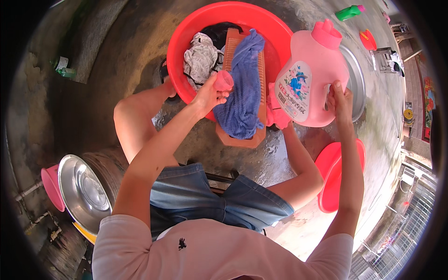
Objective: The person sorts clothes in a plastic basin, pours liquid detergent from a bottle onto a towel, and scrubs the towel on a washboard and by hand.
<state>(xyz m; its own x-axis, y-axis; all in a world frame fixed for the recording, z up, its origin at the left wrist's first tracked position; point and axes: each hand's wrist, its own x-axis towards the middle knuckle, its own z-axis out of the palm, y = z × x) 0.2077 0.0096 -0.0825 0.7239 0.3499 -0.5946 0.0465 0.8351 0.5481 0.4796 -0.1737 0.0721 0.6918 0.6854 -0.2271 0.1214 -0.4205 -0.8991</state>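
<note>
My left hand [208, 95] holds a pink bottle cap [223, 81] in its fingers, over the near left side of a red plastic basin [196, 21]. My right hand [340, 101] grips the handle of a large pink detergent jug [315, 66]; its uncapped neck points up. Inside the basin, an orange-brown washboard [241, 141] leans out over the near rim, with a wet blue cloth [243, 91] draped along it. A white patterned garment [201, 57] and a dark cloth [219, 32] lie left of the board. Pink cloth [274, 113] shows beneath the jug.
A metal basin [357, 84] sits partly hidden behind the jug. To the right is a red basin [329, 175], and a steel bowl [84, 192] stands at the left. A green bottle [350, 13] lies farther off on the wet concrete floor [189, 147].
</note>
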